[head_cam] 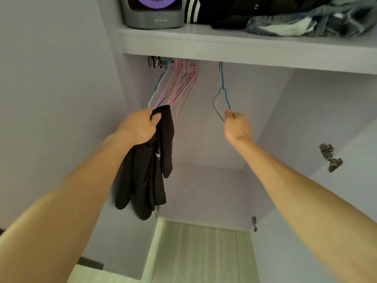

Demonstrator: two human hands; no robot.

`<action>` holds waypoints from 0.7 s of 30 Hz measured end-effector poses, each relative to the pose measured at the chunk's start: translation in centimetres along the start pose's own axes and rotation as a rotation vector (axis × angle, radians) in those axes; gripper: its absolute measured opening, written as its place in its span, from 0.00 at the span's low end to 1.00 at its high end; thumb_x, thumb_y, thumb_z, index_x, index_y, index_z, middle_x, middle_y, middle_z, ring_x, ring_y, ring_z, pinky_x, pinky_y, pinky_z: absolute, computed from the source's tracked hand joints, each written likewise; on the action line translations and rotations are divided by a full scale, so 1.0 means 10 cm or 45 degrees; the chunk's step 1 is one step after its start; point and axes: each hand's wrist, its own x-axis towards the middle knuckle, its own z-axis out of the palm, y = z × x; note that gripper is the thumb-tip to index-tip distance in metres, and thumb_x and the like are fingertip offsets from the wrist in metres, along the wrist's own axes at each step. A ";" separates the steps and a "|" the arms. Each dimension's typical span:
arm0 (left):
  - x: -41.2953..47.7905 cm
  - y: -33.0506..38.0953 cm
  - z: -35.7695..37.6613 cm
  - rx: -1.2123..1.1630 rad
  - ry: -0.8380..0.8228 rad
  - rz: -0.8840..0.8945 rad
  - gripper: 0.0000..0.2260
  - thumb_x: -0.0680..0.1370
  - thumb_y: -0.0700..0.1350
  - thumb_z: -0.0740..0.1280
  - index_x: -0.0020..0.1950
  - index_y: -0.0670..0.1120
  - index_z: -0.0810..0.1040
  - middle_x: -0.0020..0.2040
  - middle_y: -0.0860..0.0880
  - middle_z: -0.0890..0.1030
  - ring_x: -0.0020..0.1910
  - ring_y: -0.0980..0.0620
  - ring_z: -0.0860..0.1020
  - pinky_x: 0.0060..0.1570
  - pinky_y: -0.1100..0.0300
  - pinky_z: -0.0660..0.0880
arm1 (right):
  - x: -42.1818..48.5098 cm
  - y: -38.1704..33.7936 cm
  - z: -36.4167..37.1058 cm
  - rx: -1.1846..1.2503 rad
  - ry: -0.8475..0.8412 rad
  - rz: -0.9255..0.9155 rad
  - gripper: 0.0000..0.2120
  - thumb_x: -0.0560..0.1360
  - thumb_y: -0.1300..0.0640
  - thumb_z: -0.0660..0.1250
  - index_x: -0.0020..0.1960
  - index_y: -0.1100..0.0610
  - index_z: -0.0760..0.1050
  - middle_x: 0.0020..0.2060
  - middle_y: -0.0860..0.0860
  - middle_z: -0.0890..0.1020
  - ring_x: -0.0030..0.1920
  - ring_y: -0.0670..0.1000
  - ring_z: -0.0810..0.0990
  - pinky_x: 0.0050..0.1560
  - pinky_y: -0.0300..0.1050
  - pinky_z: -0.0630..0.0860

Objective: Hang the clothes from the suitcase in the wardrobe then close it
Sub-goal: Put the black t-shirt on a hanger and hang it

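- I have my left hand (140, 125) raised inside the wardrobe (204, 190), its fingers (157, 117) clenched round the top of a black garment (149, 170).
- The garment hangs from that grip in loose folds with a small white mark on the cloth. It is in the air, clear of the wardrobe floor, below the left end of the shelf (224, 48).
- My right hand (237, 127) is raised to the same height, thumb and fingers pinching the lower corner of a blue wire hanger (223, 92).
- The hanger runs up from my grip to the shelf's front edge, near the middle. Its hook is hidden behind that edge, so I cannot tell what it hangs on.
- A bunch of empty hangers (177, 86), pink, white and blue, hangs under the shelf's left end, just above and behind the black garment.
- On the shelf, a grey appliance (153, 17) stands at the left end, with dark clothing (224, 13) beside it and a denim piece (316, 23) towards the right end.
- Two metal hinges (330, 157) show on the wardrobe's right side.
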 end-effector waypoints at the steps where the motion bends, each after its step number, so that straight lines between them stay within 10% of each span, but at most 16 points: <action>1: -0.06 0.11 0.08 -0.128 -0.011 0.017 0.16 0.86 0.55 0.52 0.53 0.43 0.71 0.51 0.42 0.77 0.50 0.44 0.74 0.49 0.54 0.67 | -0.12 0.08 -0.09 0.059 -0.020 0.003 0.23 0.84 0.49 0.52 0.42 0.60 0.77 0.44 0.63 0.80 0.48 0.61 0.78 0.48 0.50 0.70; 5: -0.24 0.42 0.50 -0.584 -0.109 -0.044 0.21 0.85 0.58 0.54 0.59 0.42 0.75 0.52 0.47 0.79 0.54 0.47 0.77 0.52 0.56 0.70 | -0.57 0.46 -0.44 0.443 -0.052 0.088 0.23 0.83 0.50 0.57 0.30 0.50 0.58 0.26 0.47 0.62 0.30 0.51 0.60 0.34 0.47 0.56; 10: -0.43 0.78 1.09 -0.911 -0.225 -0.265 0.22 0.80 0.64 0.61 0.55 0.47 0.80 0.55 0.50 0.83 0.55 0.51 0.80 0.60 0.54 0.75 | -1.10 0.89 -0.96 1.003 -0.240 0.205 0.27 0.83 0.47 0.60 0.29 0.49 0.52 0.28 0.48 0.53 0.29 0.50 0.50 0.32 0.46 0.50; 21: -0.93 1.51 1.67 -1.363 -0.473 -0.268 0.13 0.82 0.54 0.64 0.49 0.46 0.80 0.51 0.46 0.85 0.52 0.48 0.83 0.59 0.54 0.77 | -1.30 1.80 -1.39 0.850 -0.731 0.147 0.24 0.81 0.44 0.59 0.31 0.57 0.65 0.24 0.51 0.58 0.27 0.50 0.56 0.30 0.40 0.60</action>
